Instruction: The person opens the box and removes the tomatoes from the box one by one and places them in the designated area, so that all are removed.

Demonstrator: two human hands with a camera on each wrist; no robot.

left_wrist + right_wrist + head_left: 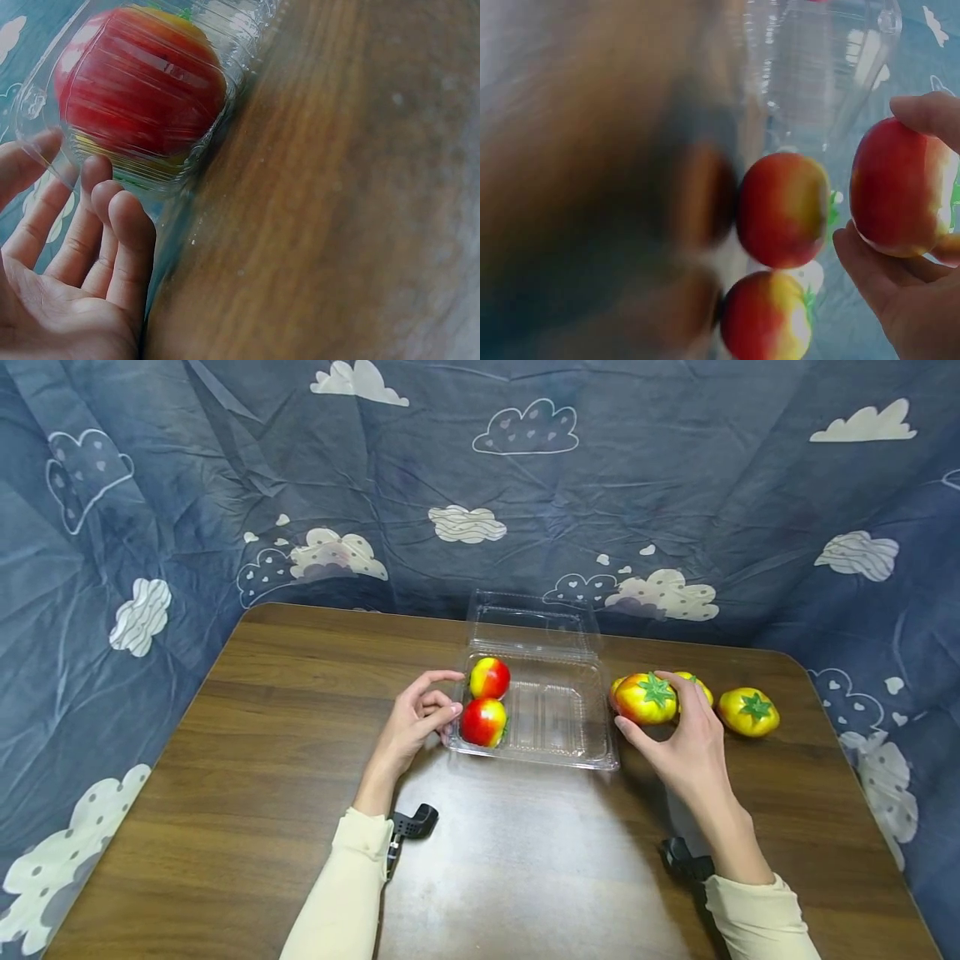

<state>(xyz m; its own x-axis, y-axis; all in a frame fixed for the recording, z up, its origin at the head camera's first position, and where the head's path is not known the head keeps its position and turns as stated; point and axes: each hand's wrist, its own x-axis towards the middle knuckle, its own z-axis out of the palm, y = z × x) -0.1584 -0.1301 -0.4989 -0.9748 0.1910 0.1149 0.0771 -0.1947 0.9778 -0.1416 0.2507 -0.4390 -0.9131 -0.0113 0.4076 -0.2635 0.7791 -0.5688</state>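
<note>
My right hand [686,739] holds a red-and-yellow fruit [645,700] with a green leafy top, just right of a clear plastic clamshell container [558,765]. In the right wrist view, thumb and fingers lie on opposite sides of this fruit [896,191]. My left hand [415,720] is at the container's left rim, its thumb over the edge and other fingers below; the left wrist view shows this grip beside a red fruit [142,82] behind the clear wall. Inside the container's left side sit two such fruits, a rear one [490,677] and a front one [483,722].
Another fruit [750,712] lies at the right of the wooden table [300,693]. Others sit partly hidden behind my right hand, one showing its yellow top [697,683]. The container's lid [532,620] stands open toward the cloud-patterned cloth [525,485].
</note>
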